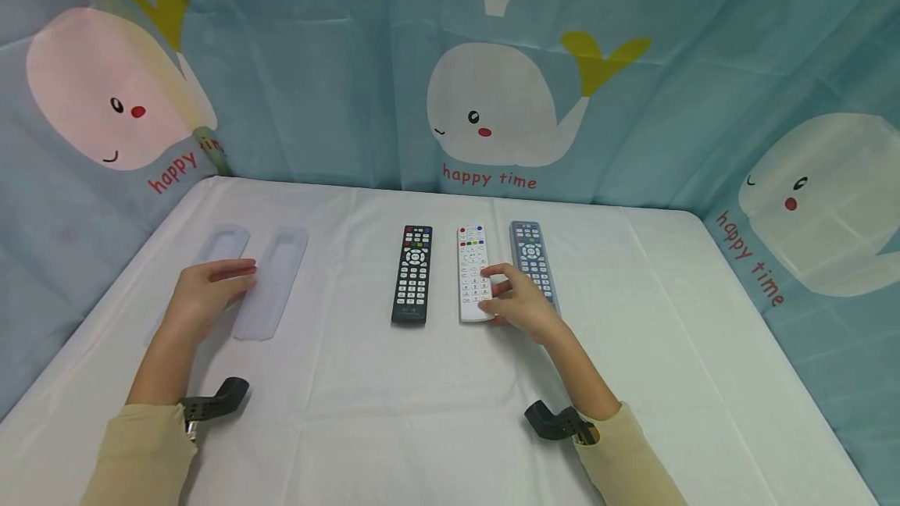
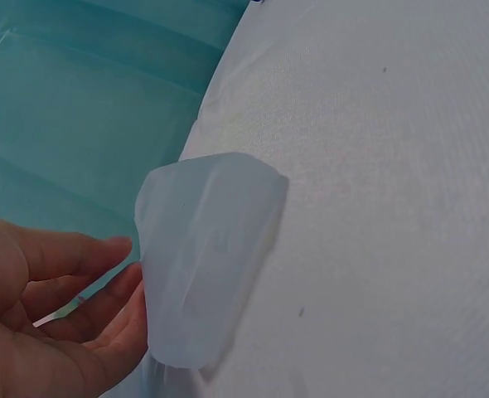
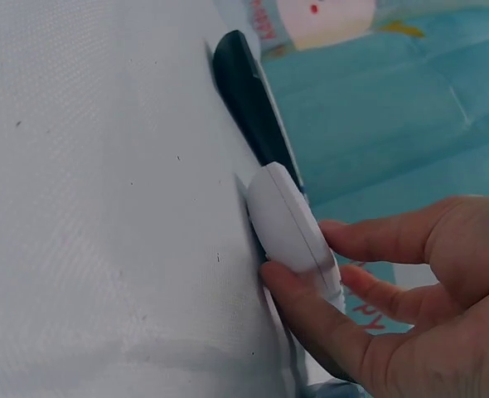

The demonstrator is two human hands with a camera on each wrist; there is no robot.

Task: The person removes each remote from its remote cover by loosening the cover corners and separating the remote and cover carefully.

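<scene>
Two translucent, remote-shaped covers lie side by side on the left of the white table. My left hand (image 1: 207,291) is over the left cover (image 1: 228,239), hiding much of it. Its loosely bent fingers are right at the left edge of the right cover (image 1: 274,287), which the left wrist view shows as a pale, cloudy cover (image 2: 215,265) beside the fingertips. On the other side, my right hand (image 1: 523,303) pinches the lower right part of a white remote control (image 1: 473,256) between thumb and fingers. In the right wrist view the white remote (image 3: 286,220) shows its rounded end.
A black remote control (image 1: 412,276) lies left of the white one, and a bluish-grey remote control (image 1: 529,244) to its right, partly behind my right hand. A blue curtain (image 1: 316,100) with whale prints stands behind the white-covered table (image 1: 394,412).
</scene>
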